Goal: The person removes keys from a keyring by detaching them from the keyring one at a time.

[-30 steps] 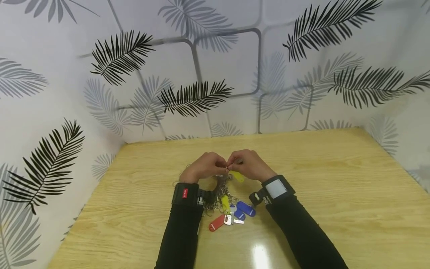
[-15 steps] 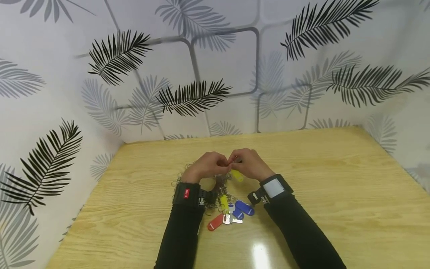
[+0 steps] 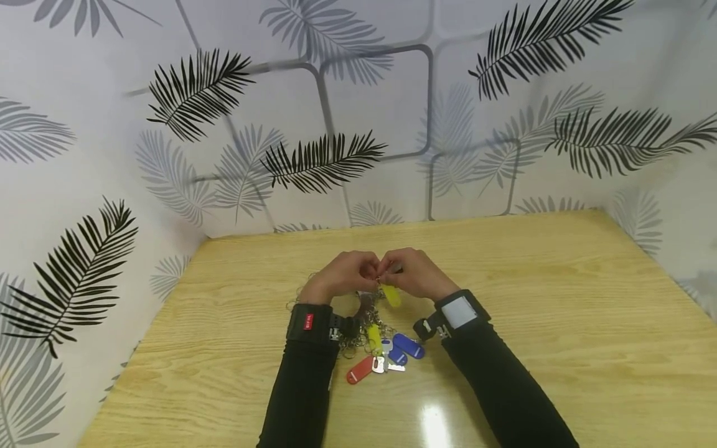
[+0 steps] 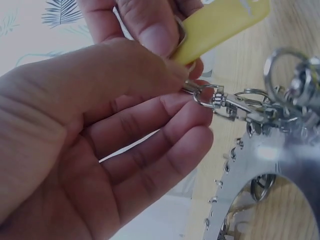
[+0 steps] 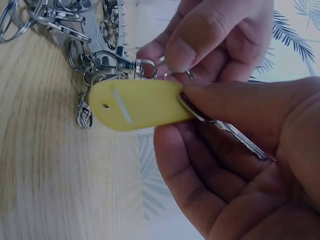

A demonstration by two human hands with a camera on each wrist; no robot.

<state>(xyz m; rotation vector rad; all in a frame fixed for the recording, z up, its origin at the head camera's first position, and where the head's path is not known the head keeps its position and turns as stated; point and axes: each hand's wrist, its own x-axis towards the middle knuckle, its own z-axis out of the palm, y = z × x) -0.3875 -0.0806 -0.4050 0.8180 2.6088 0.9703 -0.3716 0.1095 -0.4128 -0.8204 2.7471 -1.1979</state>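
Note:
Both hands meet above the table, fingertips almost touching. My left hand (image 3: 343,275) pinches a small metal ring between thumb and index finger; a swivel clasp (image 4: 232,104) hangs from it, and the other fingers are loosely bent. In my right hand (image 3: 419,275), thumb and fingers pinch a yellow key tag (image 5: 140,104) together with a key (image 5: 244,141), whose toothed blade points into the palm. The fingertips partly hide how tag, key and ring join. Right beside the left hand is a curved metal plate (image 4: 265,152) edged with small loops and clasps.
Below the hands on the wooden table (image 3: 560,311) lie another yellow tag (image 3: 374,339), a red tag (image 3: 360,370), blue tags (image 3: 409,346) and silver keys (image 3: 386,362). Metal rings and clasps (image 3: 350,350) are heaped by the left wrist. A leaf-patterned backdrop (image 3: 392,112) stands behind.
The yellow tag in my right hand has tilted to hang more steeply and moved slightly left. Both hands stay together with only small shifts; the things on the table lie as before.

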